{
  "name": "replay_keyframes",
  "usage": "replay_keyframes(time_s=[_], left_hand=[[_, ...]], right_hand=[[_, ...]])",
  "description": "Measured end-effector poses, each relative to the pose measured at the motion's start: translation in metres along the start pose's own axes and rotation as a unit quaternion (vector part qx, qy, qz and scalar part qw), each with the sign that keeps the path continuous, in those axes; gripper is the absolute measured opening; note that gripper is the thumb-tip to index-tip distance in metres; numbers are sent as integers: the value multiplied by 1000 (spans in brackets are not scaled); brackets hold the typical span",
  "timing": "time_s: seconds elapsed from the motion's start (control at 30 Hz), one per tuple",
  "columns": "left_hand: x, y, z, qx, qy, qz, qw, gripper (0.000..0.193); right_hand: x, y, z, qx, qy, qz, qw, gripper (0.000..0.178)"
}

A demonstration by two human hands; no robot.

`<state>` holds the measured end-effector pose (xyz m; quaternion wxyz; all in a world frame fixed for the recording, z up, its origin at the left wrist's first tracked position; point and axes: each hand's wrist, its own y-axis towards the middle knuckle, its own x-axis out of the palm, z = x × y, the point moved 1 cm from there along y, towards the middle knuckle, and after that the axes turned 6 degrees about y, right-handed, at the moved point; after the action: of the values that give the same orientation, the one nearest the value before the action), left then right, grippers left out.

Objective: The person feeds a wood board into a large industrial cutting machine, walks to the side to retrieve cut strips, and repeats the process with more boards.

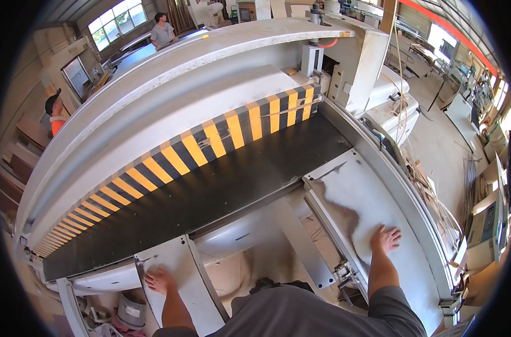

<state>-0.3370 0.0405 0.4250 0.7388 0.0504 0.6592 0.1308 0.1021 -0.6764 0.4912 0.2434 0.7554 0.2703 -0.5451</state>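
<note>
My left hand [160,281] rests with spread fingers on a narrow pale metal table arm [179,261] at the lower left. On the wider metal side table [398,213] at the right lies my right hand [386,238], palm down and fingers apart. Neither hand holds anything. Ahead of both runs the long black bed [255,168] of a large panel-cutting machine. Behind that bed hangs a beam with yellow and black stripes [233,130], below a wide white cover. A dark, smeared patch [345,210] marks the side table's surface.
A metal guide rail [337,227] edges the right table, with a gap between the two tables. A grey bucket [132,310] stands below at left. Two people [163,32] are beyond the machine. Hanging hoses [402,106] and scrap strips [429,180] lie along the right side.
</note>
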Motion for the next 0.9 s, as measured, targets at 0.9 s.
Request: replay_keyframes(time_s=[0.9], left_hand=[[-34,-3,13,-6,0,4,1000,66]], right_hand=[[-16,0,-3,5,13,-8,1000,77]])
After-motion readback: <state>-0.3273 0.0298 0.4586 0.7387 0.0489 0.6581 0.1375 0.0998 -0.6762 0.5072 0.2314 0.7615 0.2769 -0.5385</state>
